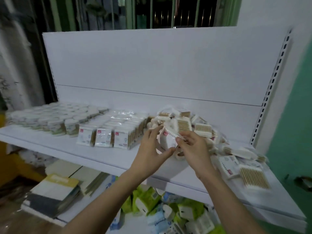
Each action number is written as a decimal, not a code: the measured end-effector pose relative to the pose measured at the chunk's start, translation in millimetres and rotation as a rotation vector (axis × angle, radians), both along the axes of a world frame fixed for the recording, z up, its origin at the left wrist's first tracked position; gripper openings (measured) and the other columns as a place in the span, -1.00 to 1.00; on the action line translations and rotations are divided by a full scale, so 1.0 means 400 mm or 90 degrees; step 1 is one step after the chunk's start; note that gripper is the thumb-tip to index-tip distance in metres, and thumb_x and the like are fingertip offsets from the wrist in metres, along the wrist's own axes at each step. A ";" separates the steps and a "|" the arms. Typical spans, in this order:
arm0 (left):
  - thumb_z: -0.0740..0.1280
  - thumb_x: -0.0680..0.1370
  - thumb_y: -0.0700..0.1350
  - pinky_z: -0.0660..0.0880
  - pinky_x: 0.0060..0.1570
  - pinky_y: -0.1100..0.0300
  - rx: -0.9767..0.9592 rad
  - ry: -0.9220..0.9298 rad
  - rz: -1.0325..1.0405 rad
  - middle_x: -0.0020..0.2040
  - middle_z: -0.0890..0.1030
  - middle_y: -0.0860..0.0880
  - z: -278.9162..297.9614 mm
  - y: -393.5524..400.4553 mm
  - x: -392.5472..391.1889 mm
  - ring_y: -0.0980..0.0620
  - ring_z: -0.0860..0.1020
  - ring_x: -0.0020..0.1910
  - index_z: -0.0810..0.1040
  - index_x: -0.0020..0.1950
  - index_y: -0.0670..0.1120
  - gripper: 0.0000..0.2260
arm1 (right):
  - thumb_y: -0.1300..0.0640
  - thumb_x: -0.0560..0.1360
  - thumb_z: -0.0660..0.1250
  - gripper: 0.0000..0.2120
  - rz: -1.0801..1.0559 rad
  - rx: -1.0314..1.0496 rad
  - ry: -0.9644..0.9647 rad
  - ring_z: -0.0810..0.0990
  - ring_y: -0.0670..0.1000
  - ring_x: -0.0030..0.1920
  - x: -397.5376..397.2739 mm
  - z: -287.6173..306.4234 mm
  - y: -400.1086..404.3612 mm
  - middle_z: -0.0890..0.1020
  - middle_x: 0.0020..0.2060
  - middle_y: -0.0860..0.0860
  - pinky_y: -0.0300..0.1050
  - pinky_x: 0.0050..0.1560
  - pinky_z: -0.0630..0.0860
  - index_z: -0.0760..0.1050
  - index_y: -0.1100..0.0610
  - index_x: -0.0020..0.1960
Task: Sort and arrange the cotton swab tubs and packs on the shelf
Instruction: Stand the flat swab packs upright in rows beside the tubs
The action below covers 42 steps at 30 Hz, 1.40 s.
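Both hands hold a small stack of flat cotton swab packs (168, 137) just above the white shelf (70, 149). My left hand (152, 149) grips the stack from the left, thumb under it. My right hand (192, 149) pinches its right edge. Neat upright rows of packs (114, 130) stand left of the hands. Round cotton swab tubs (50, 119) fill the shelf's left end in rows. A loose heap of packs (202, 127) lies behind and right of the hands, and more packs (249, 174) spill toward the shelf's front right edge.
A white back panel (152, 65) rises behind the shelf, with a slotted upright (273, 78) at the right. Below the shelf lie green and blue tissue packs (168, 210) and stacked notebooks (54, 196). A green wall (295, 115) stands at the right.
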<state>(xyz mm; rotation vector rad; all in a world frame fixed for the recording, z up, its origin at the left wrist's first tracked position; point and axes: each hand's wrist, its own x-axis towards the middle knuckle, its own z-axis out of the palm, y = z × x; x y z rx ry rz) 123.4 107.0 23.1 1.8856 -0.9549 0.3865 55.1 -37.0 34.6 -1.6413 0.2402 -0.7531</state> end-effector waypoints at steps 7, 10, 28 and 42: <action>0.49 0.47 -0.08 0.50 -0.02 0.34 0.079 0.036 -0.038 0.19 0.53 0.14 0.048 0.203 0.123 0.24 0.51 0.02 0.43 0.33 0.18 -0.52 | 0.25 0.52 0.43 -0.82 0.115 -0.195 0.036 0.64 -0.13 -0.07 0.099 0.015 0.120 0.67 -0.08 -0.15 -0.06 -0.21 0.66 0.62 -0.04 -0.07; 0.51 0.45 -0.15 0.48 -0.11 0.40 0.137 0.038 -0.042 0.03 0.60 0.09 0.059 0.284 0.187 0.21 0.53 -0.06 0.59 0.17 0.06 -0.67 | 0.25 0.53 0.42 -0.86 0.159 -0.202 0.046 0.63 -0.15 -0.07 0.157 0.011 0.204 0.66 -0.07 -0.08 -0.08 -0.20 0.66 0.62 0.02 -0.03; 0.38 0.54 0.02 0.33 0.22 0.04 0.423 -0.200 0.122 0.28 0.50 0.04 0.051 0.428 0.530 -0.04 0.33 0.28 0.56 0.29 0.08 -0.68 | 0.17 0.66 0.21 -0.88 -0.077 -0.091 0.143 0.57 0.02 -0.25 0.290 -0.121 0.267 0.61 -0.10 0.11 -0.22 -0.32 0.53 0.50 0.08 0.00; 0.39 0.50 -0.02 0.37 0.10 0.20 0.161 -0.112 -0.125 0.12 0.54 0.03 0.053 0.157 0.337 0.01 0.42 0.14 0.55 0.27 0.01 -0.66 | 0.20 0.60 0.25 -0.79 -0.158 -0.240 0.208 0.54 -0.07 -0.42 0.149 -0.030 0.133 0.64 -0.35 0.02 -0.20 -0.40 0.46 0.59 0.16 -0.16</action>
